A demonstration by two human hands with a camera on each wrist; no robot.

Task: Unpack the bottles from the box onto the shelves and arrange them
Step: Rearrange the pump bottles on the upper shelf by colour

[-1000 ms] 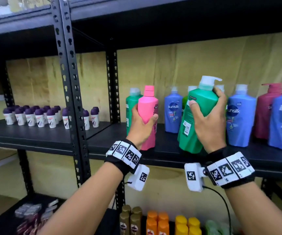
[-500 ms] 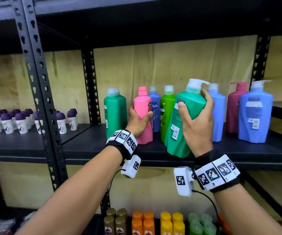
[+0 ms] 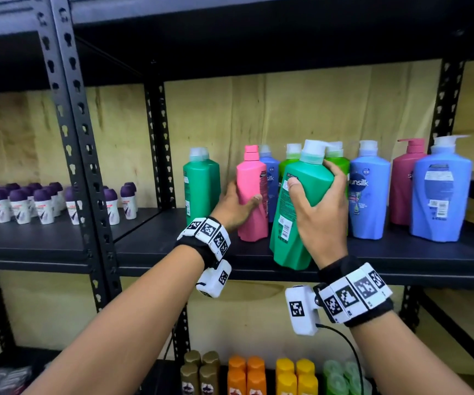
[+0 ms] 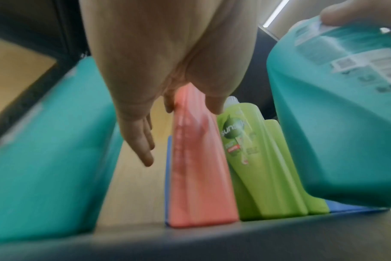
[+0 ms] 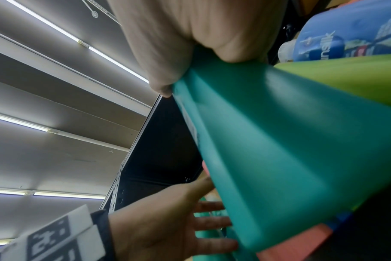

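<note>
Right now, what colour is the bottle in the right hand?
Teal green bottle with a white pump top, clearest in the head view.

Both forearms extend forward and upward, each wrist strapped with a marker band and camera unit. The left hand [image 3: 234,205] is cupped, thumb pointing right across a pink bottle [image 3: 251,195], fingers behind it. The right hand [image 3: 320,215] is raised higher, thumb and fingers wrapped round a green bottle [image 3: 298,212].

"sunsilk" on blue bottle [image 3: 368,192], "sunsilk" on lime bottle [image 4: 252,159]
</note>
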